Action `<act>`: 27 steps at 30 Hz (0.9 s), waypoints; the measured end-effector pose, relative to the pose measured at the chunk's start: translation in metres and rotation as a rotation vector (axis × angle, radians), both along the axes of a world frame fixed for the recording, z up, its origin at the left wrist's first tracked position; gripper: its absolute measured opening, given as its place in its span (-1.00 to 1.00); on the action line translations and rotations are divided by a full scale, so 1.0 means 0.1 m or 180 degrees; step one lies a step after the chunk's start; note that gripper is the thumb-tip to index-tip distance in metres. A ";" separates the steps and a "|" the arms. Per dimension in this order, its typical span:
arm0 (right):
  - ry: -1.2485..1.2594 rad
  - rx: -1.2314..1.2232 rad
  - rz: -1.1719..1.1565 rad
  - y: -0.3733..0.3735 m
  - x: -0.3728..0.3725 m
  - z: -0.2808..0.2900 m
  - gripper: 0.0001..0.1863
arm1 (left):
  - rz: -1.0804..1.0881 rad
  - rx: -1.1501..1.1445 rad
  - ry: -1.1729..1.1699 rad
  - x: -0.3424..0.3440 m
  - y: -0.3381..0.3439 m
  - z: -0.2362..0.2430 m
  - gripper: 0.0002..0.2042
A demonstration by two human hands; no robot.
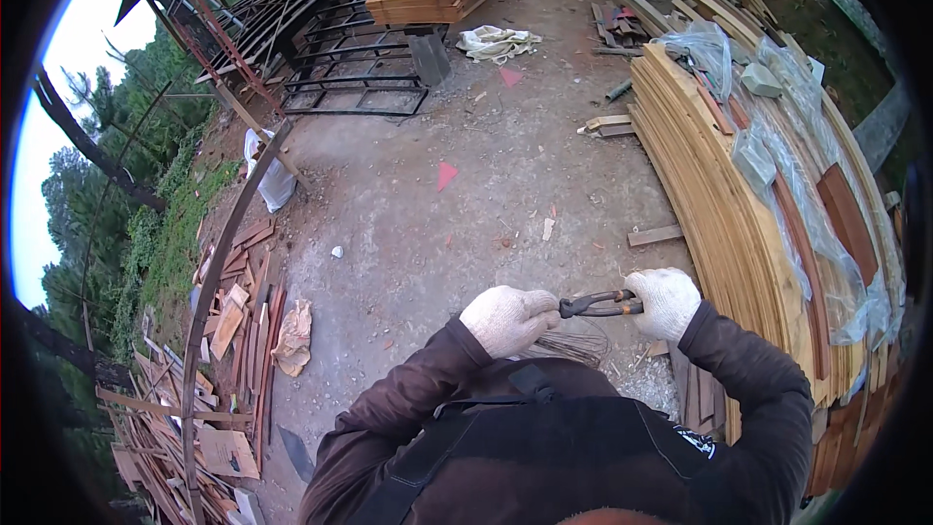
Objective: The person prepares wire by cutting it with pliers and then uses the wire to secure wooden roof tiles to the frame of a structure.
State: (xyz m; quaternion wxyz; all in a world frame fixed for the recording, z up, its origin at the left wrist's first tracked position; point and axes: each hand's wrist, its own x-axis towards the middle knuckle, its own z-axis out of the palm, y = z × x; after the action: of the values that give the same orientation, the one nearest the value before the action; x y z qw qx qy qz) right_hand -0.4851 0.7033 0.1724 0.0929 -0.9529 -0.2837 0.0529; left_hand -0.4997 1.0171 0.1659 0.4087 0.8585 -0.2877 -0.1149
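Observation:
My right hand (665, 303), in a white knitted glove, is closed round the handle ends of a pair of pliers (595, 305). The pliers have dark metal jaws and dark handles with orange bands, and their jaws point left. My left hand (510, 319), gloved the same way, is closed with its fingertips right at the jaws. What those fingers hold, if anything, is hidden. Just below the pliers, a bundle of thin wire (573, 347) shows in front of my body, partly covered by my clothing.
To the right, a tall stack of planks (705, 194) carries clear plastic sheeting (821, 233). Scrap wood (238, 321) is heaped at left behind a long curved bar (204, 306). A white sack (275, 175), black metal frames (355, 97) and cut boards (416, 5) lie farther off.

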 end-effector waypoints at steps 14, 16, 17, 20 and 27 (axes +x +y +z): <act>0.0942 -0.0008 -0.0182 -0.12 3.19 -0.29 -0.73 | -0.0514 -0.0362 0.0169 3.51 0.00 -0.39 -0.79; 0.1028 0.0056 -0.0237 -0.15 3.69 -0.05 -0.71 | -0.0463 -0.0390 0.0210 4.02 0.02 -0.32 -0.78; 0.1119 0.0117 -0.0276 -0.19 3.93 0.01 -0.70 | -0.0397 -0.0418 0.0256 4.26 0.02 -0.28 -0.78; 0.1173 0.0003 -0.0469 -0.28 4.55 -0.03 -0.68 | -0.0590 -0.0324 0.0274 4.92 -0.07 -0.14 -0.77; 0.0984 -0.0181 -0.0690 -0.64 6.03 -0.56 -0.69 | -0.0884 -0.0107 0.0105 6.56 -0.51 -0.48 -0.78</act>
State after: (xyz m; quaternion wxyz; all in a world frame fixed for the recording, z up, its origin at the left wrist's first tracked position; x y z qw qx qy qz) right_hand 0.1178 0.6389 0.1169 0.1136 -0.9607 -0.1602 0.1963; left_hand 0.1563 0.9664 0.1182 0.4079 0.8014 -0.3989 -0.1796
